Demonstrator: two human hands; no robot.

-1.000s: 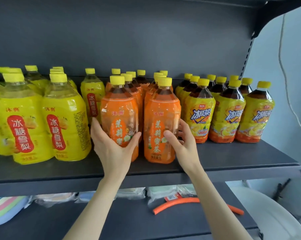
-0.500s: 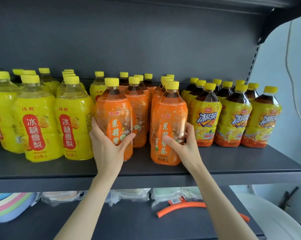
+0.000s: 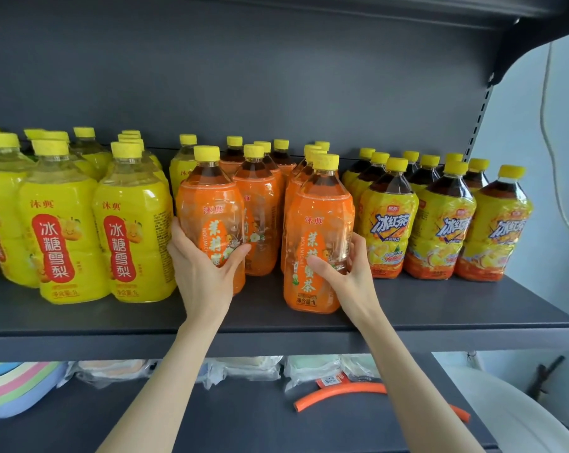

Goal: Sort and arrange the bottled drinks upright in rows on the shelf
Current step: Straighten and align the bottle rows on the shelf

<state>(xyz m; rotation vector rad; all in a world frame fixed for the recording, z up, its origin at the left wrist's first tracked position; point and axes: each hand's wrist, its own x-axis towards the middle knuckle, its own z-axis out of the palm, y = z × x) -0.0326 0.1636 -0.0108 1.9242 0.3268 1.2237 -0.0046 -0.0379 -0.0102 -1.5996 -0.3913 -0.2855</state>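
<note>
Orange plastic in both palms: the left hand (image 3: 201, 276) is wrapped round the lower half of the left orange bottle (image 3: 211, 204), thumb across the front of the label, fingers curled round its left side, a firm grasp. The right hand (image 3: 352, 276) mirrors it on the right orange bottle (image 3: 320, 217), thumb laid over the clear patch in the label, fingers hooked round the right flank. Both bottles are upright, with yellow caps, dark tea showing in the necks and an orange wrap with white lettering. The right one stands on the shelf (image 3: 440, 308) near the front edge, base in plain sight. The left one's base is half hidden by the hand, so I cannot tell whether it sits flat. A gap lies between the two. Behind them more orange bottles (image 3: 260, 204) run back in rows toward the dark back panel. Just beside the left bottle stand the yellow bottles (image 3: 61, 230) with red label panels, in rows. Right of the right hand, the tea bottles (image 3: 387, 217) in yellow wrap with blue lettering, in rows too. Down on the lower shelf (image 3: 244, 420), an orange tube (image 3: 338, 392) and some plastic packets (image 3: 244, 367)
</note>
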